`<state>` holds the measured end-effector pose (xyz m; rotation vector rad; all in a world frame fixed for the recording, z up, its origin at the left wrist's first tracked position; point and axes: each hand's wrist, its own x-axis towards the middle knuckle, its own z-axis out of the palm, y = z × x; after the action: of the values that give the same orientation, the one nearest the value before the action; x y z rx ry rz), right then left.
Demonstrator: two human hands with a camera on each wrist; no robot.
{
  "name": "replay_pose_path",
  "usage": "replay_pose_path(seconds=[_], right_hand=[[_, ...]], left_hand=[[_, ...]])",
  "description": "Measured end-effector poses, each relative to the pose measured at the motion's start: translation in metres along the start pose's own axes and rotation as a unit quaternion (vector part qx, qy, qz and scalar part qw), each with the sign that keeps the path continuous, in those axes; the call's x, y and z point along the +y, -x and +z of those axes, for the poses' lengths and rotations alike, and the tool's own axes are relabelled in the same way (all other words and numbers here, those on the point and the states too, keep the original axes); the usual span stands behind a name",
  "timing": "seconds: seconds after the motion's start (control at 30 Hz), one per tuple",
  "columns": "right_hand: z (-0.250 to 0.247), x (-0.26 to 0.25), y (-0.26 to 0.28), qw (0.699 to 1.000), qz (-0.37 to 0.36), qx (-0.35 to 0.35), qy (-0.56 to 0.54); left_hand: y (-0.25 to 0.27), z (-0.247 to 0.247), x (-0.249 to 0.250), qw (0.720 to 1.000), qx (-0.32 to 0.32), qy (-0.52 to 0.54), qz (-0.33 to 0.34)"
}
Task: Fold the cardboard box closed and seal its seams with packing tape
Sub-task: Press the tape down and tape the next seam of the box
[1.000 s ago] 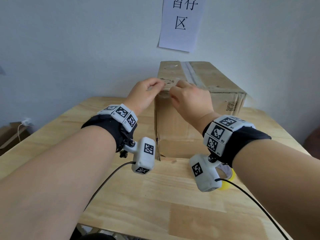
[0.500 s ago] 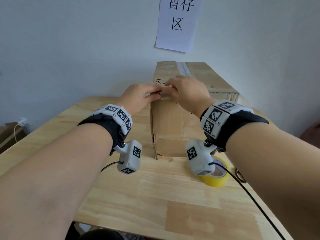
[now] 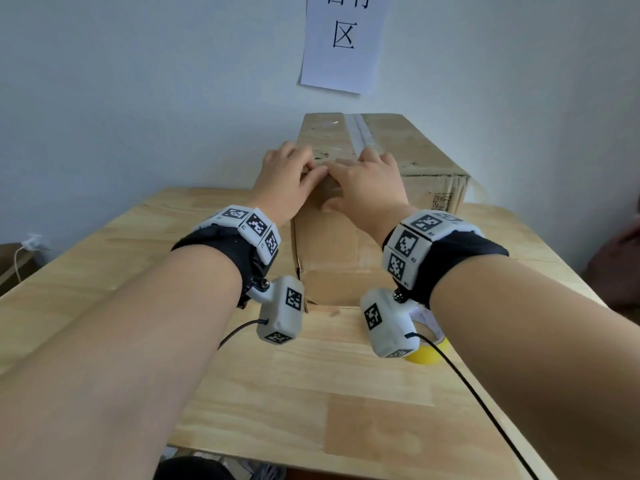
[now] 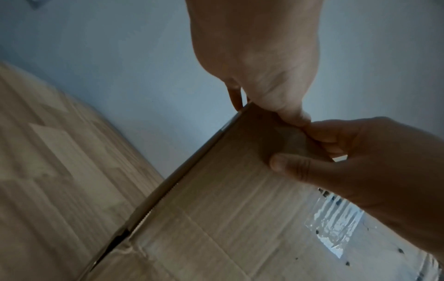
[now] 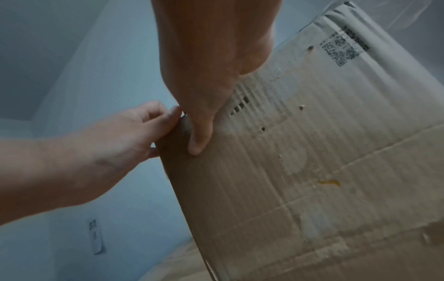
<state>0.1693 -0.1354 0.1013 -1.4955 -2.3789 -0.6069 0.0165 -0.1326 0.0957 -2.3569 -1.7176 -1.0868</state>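
On its near top edge, fingers [image 3: 301, 161] of the left hand [image 3: 287, 183] and right hand [image 3: 369, 188] curl over the box [image 3: 341, 244], thumbs pressing its front. The creased, scuffed brown cardboard stands closed on a table [image 3: 311, 393], with clear tape [image 3: 360, 131] lining the top seam.

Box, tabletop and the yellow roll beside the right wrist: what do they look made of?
Box: brown corrugated cardboard, matte and worn; fluting ridges and creases show, with a glossy clear tape strip on it. Tabletop: pale wood, smooth, jointed planks with visible grain, possibly laminate. Yellow roll: likely packing tape, mostly hidden.
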Motion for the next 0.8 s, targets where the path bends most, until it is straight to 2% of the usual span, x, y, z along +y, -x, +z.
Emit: replay_pose_path(seconds=[0.17,0.3,0.4,0.5,0.6,0.67,0.8], right_hand=[[-0.015,0.031,-0.001,0.998,-0.041,-0.028,-0.047],[-0.016,0.049,0.003,0.999,0.016,-0.040,0.003],[-0.006,0.047,0.008,0.999,0.036,-0.028,-0.016],[0.000,0.047,0.010,0.999,0.029,-0.021,0.005],[-0.001,0.049,0.011,0.999,0.008,-0.028,0.044],[-0.003,0.051,0.013,0.998,-0.011,-0.046,0.051],[-0.013,0.065,0.014,0.998,-0.022,-0.062,-0.002]], left_hand=[[0.002,0.000,-0.005,0.999,-0.015,-0.036,0.035],[0.002,0.000,-0.008,0.998,-0.022,-0.038,0.039],[0.002,0.000,-0.010,0.998,-0.024,-0.047,0.043],[-0.007,-0.006,-0.001,0.990,-0.024,-0.103,0.089],[-0.019,-0.006,0.011,0.986,-0.038,-0.101,0.127],[-0.018,0.003,0.014,0.985,-0.050,-0.115,0.117],[-0.010,0.017,0.010,0.984,-0.011,-0.145,0.102]])
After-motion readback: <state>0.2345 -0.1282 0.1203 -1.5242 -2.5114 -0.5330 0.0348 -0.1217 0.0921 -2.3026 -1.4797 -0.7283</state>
